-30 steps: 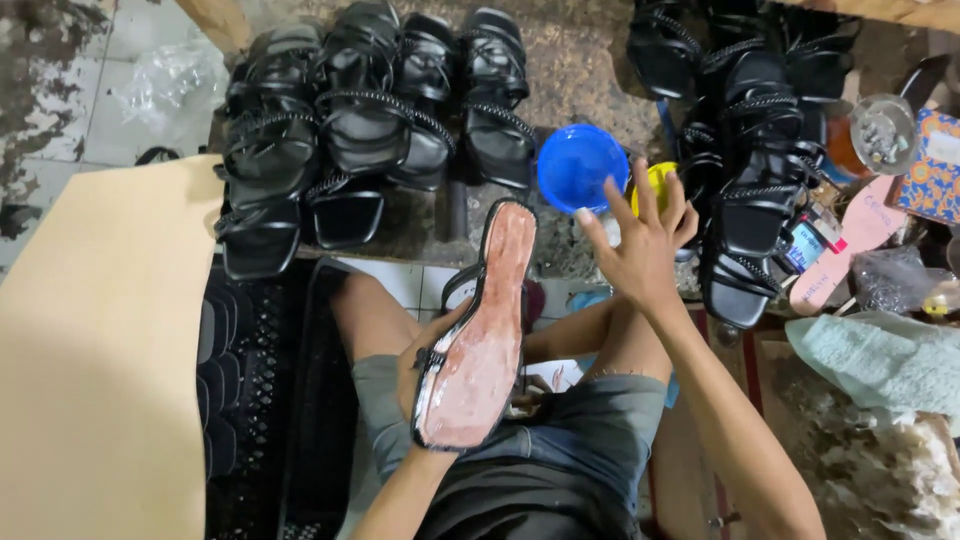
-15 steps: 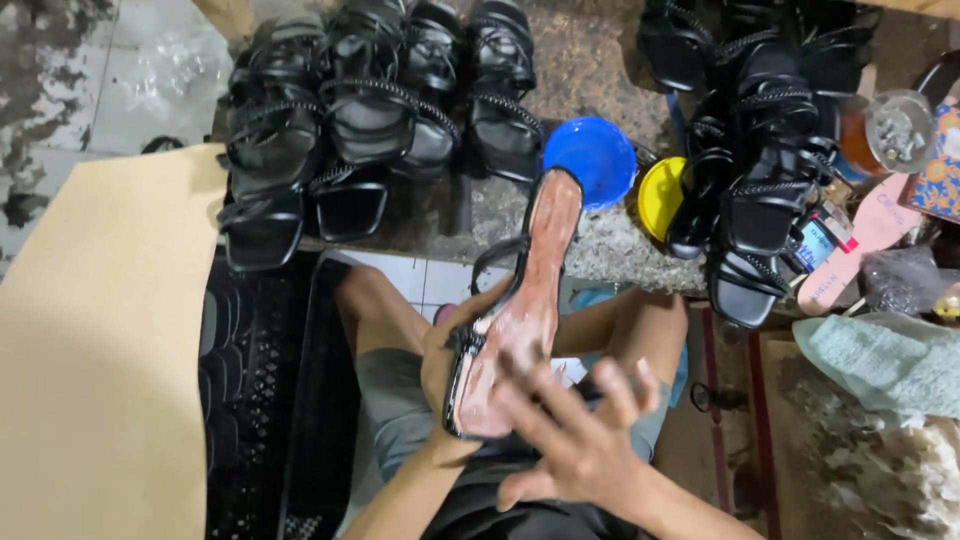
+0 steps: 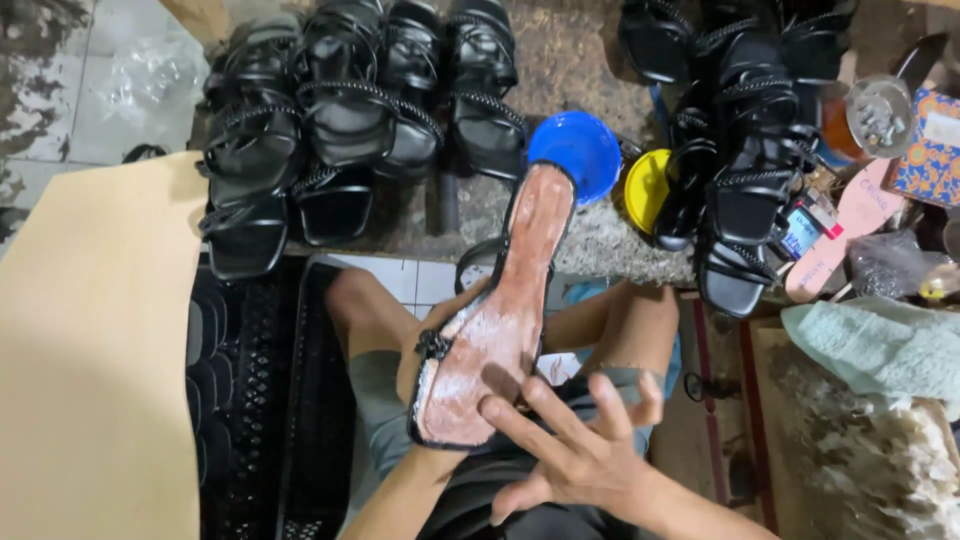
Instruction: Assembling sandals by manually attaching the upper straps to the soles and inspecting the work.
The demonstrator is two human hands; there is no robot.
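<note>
Lying sole-up in left hand [image 3: 425, 350], sandal [image 3: 500, 320], right fingers [image 3: 520, 415] touching toe

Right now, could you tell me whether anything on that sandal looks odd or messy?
Yes: the upturned sole of the sandal in the left hand is smeared unevenly, whitish at the wide end. The right hand hovers spread beside it.

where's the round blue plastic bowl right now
In the head view the round blue plastic bowl sits upper centre on the speckled floor, just past the upturned sandal sole, left of the yellow lid.
</note>
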